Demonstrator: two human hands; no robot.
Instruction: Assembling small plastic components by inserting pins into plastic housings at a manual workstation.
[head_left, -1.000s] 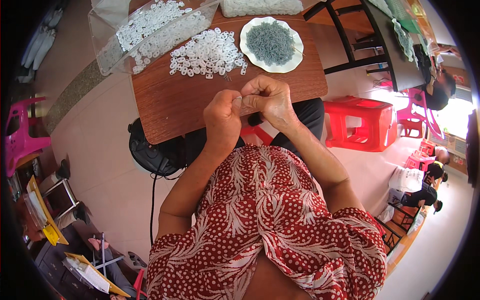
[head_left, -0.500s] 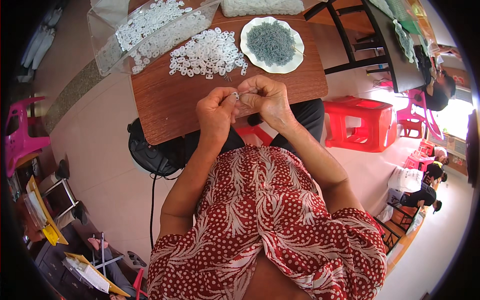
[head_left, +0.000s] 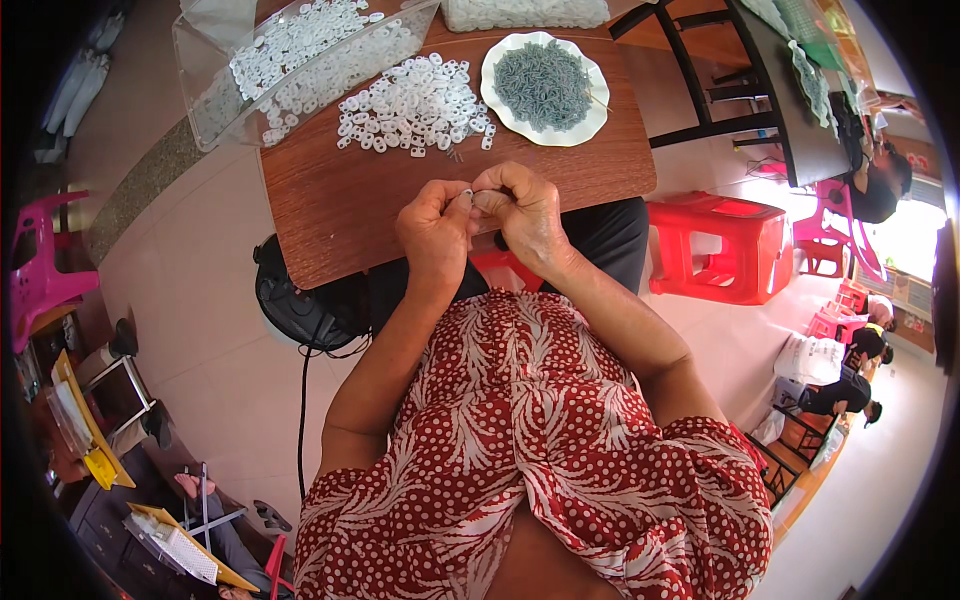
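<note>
While both hands meet over the near edge of the brown wooden table (head_left: 340, 215), the left hand (head_left: 435, 232) and the right hand (head_left: 528, 215) pinch a small white part (head_left: 470, 197) between their fingertips, each hand curled closed around it. Just beyond them lies a loose heap of white plastic rings (head_left: 415, 103), and to its right sits a white plate (head_left: 500, 100) filled with small grey-green pieces (head_left: 545, 85). A clear plastic tray (head_left: 200, 90) holding more white rings overhangs the table's far left corner. A red plastic stool (head_left: 720, 248) stands on the floor to the right.
</note>
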